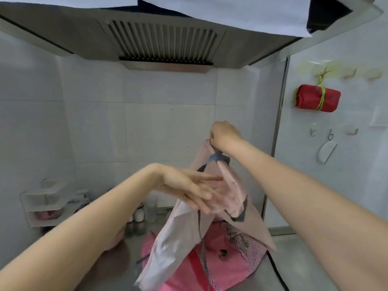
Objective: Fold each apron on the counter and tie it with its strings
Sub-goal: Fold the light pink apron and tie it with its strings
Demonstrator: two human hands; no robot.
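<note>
A pale pink apron (174,234) with grey strings hangs in the air above the steel counter (298,265). My right hand (224,134) pinches its top edge and holds it up high. My left hand (195,191), fingers straight, lies flat against the hanging cloth lower down. A grey string (202,246) dangles from the apron toward the counter. Under it a bright pink apron (212,267) with a checked, patterned part lies spread on the counter. A red apron bundle (318,100), rolled and tied with a yellow-green string, hangs from a wall hook at the right.
A range hood (163,42) juts out overhead. A white corner shelf (44,203) stands at the back left, with small jars (138,215) beside it. Hooks and a white utensil (326,152) hang on the right wall. A black cable (277,271) runs along the counter.
</note>
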